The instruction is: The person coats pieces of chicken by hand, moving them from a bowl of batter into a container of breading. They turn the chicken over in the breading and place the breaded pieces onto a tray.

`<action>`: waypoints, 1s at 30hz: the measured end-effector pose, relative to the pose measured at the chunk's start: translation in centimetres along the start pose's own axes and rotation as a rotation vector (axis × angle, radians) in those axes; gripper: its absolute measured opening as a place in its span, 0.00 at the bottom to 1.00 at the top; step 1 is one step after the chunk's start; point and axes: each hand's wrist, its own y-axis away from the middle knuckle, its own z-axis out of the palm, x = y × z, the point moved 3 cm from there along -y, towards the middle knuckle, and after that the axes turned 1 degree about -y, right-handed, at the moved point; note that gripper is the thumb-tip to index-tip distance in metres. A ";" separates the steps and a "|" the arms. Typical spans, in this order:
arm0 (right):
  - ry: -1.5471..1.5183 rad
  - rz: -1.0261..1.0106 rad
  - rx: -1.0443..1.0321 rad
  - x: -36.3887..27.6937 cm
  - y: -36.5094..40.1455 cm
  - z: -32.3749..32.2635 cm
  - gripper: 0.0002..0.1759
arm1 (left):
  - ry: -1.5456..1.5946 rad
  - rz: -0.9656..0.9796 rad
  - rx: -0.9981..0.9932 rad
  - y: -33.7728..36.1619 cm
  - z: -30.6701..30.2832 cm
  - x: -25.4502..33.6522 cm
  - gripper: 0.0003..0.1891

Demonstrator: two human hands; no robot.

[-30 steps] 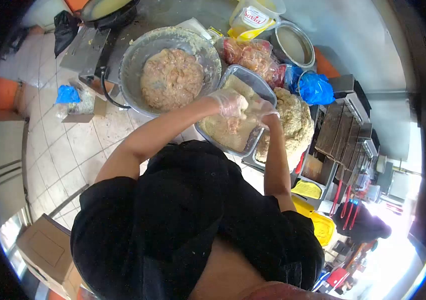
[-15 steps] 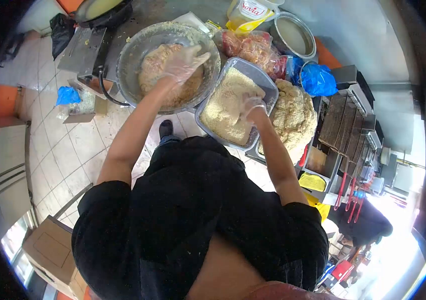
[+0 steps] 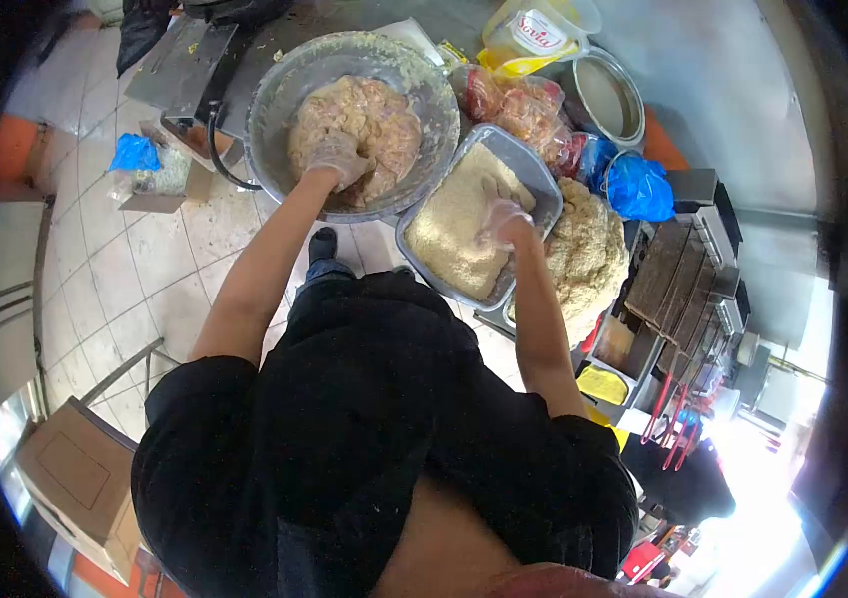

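Note:
My left hand [image 3: 338,161], in a clear plastic glove, reaches into the large round bowl [image 3: 267,120] and rests on the wet, battered mixture [image 3: 379,125]. Its fingertips sink into the mixture, so what they grip is hidden. My right hand [image 3: 506,221], gloved too, is in the rectangular plastic tub [image 3: 547,179] of pale breading crumbs [image 3: 454,234]. The fingers are spread on the crumbs, with nothing visible in them. Beside the tub on the right lies a big heap of crumb-coated pieces [image 3: 583,254].
Behind the tub are bags of reddish pieces [image 3: 529,115], a Sovia jug [image 3: 534,35], a round metal pot [image 3: 605,98] and a blue bag [image 3: 638,186]. Metal trays [image 3: 678,279] stand at the right. A cardboard box [image 3: 80,463] is at lower left. A person in dark clothes [image 3: 688,478] is at lower right.
My left hand has gone from held flat above the mixture down into it, nearer the bowl's front. My right hand stays in the crumbs. The whole view has shifted slightly.

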 end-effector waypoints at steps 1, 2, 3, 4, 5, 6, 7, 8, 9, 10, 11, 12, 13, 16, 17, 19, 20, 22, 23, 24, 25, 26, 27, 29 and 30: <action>0.246 0.022 0.017 -0.8 -0.3 0.2 0.57 | -0.002 0.007 0.000 -0.1 0.6 -0.1 0.30; 0.279 0.041 0.046 -2.1 0.8 -1.2 0.52 | 0.064 0.014 -0.007 -0.3 1.0 -0.4 0.29; 0.287 0.048 0.054 -1.3 -0.4 -0.3 0.52 | 0.134 0.024 -0.008 -0.7 1.2 -0.7 0.27; 0.200 0.095 0.049 0.5 -2.1 1.8 0.49 | 0.143 0.034 -0.002 -0.8 1.1 -0.8 0.27; 0.111 0.146 0.043 2.1 -3.0 3.8 0.46 | 0.107 0.062 -0.009 -0.6 0.9 -0.8 0.26; 0.108 0.116 0.118 2.6 -2.9 4.5 0.39 | 0.071 0.086 -0.011 -0.7 0.6 -0.5 0.26; 0.121 0.117 0.125 3.7 -3.1 4.9 0.39 | 0.081 0.088 0.001 -0.7 -0.1 -0.2 0.26; -0.037 0.079 0.134 4.7 -3.1 5.2 0.38 | 0.082 0.081 0.005 -0.3 -0.6 -0.3 0.26; -0.200 0.036 0.134 5.6 -3.2 5.6 0.36 | 0.080 0.068 0.003 0.2 -0.5 -0.6 0.26; -0.319 -0.042 0.160 5.8 -2.9 5.0 0.32 | 0.085 0.054 -0.003 0.3 0.1 -1.0 0.26; -0.316 -0.054 0.149 6.5 -2.8 5.0 0.32 | 0.067 0.080 0.021 -0.1 0.6 -1.2 0.26; -0.732 0.009 0.025 7.5 -2.9 5.3 0.29 | 0.048 0.106 0.047 -0.6 0.9 -1.6 0.26; -1.149 0.084 -0.112 7.7 -2.8 6.1 0.27 | 0.048 0.097 0.042 -0.8 0.9 -1.7 0.26; -0.673 0.045 -0.108 3.3 0.6 -1.6 0.23 | 0.112 0.087 -0.015 -0.8 1.1 -1.2 0.28; -0.679 0.050 -0.111 2.9 0.8 -1.9 0.23 | 0.112 0.077 0.025 -0.9 1.1 -1.0 0.28; -0.094 -0.233 0.462 0.9 0.9 -4.3 0.19 | 0.114 0.068 0.064 -0.9 1.0 -0.7 0.28; -0.196 -0.200 0.606 -3.0 2.6 -7.2 0.16 | 0.107 0.076 0.061 -0.8 0.8 -0.6 0.29; -0.249 -0.042 0.583 -4.6 -0.8 -2.2 0.15 | 0.100 0.079 0.059 -0.6 0.5 -0.5 0.29; -0.302 0.114 0.559 -4.5 -3.2 1.5 0.15 | 0.095 0.079 0.057 -0.4 0.4 -0.4 0.30; -0.355 0.269 0.532 -4.2 -5.1 4.6 0.16 | 0.089 0.078 0.055 -0.3 0.3 -0.5 0.31; -0.408 0.433 0.497 -4.0 -5.4 6.4 0.17 | 0.086 0.077 0.049 0.1 0.5 -0.4 0.31; -0.540 0.340 0.479 -5.1 -2.9 2.5 0.21 | 0.080 0.072 0.002 0.1 0.6 -0.3 0.31; -0.049 0.191 0.395 -1.2 -7.5 7.6 0.20 | 0.072 0.063 -0.027 -0.5 0.0 -0.6 0.31; 1.384 0.011 0.554 6.2 -16.1 18.0 0.20 | 0.074 0.090 -0.010 0.3 0.3 -0.4 0.31; 1.519 -0.019 0.513 3.8 -11.5 9.6 0.15 | 0.078 0.109 0.038 -0.1 -0.2 -0.5 0.31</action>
